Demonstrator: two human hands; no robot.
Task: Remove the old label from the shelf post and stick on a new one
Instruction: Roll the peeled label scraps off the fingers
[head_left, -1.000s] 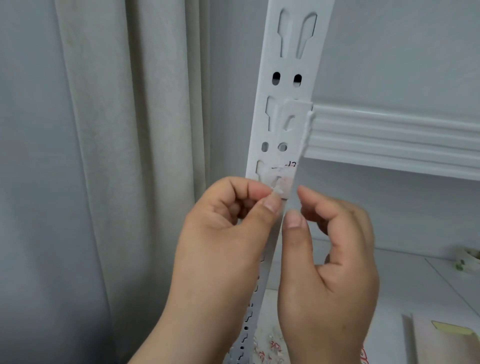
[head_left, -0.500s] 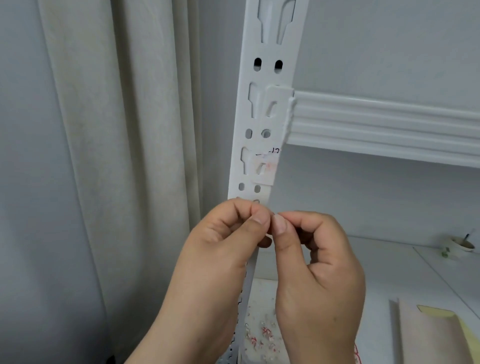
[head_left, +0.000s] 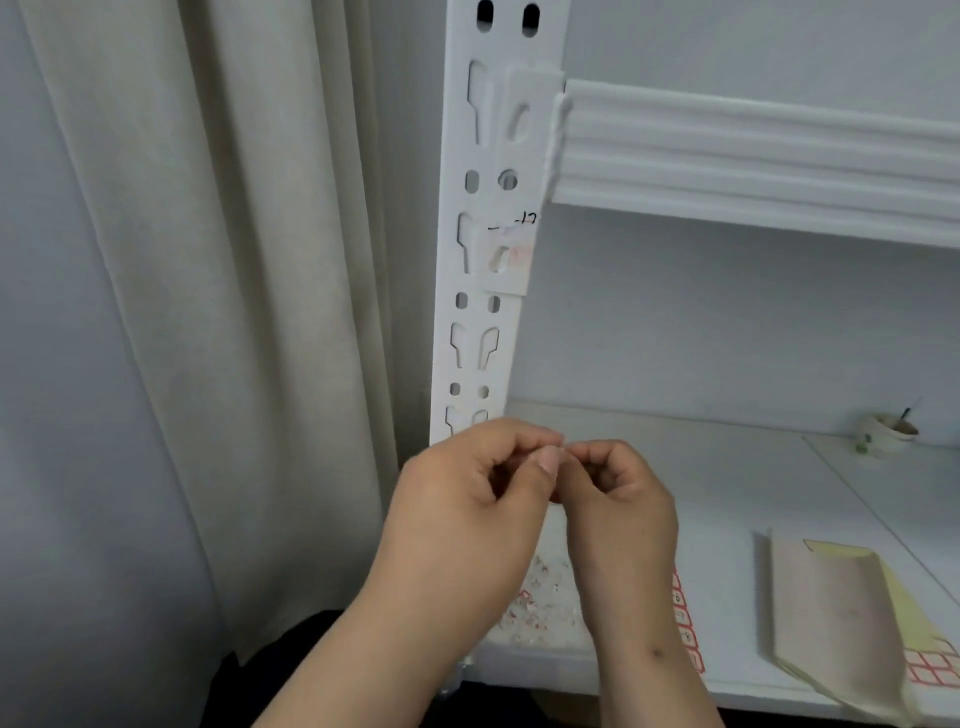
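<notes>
The white slotted shelf post runs up the middle of the head view. A worn, partly torn old label with faint red print and black marks above it still sticks to the post, just under the upper shelf beam. My left hand and my right hand meet in front of the post's lower part, well below the label. Both have curled fingers, fingertips pinched together on a tiny scrap of label that is barely visible.
A beige curtain hangs left of the post. The lower shelf holds torn label scraps, a red-printed label sheet, a folded backing paper with yellow sheet and a small cup at the back right.
Both hands have come down from the old label to the post's lower part, fingertips pinched together. The camera view has tilted downward, showing more of the lower shelf.
</notes>
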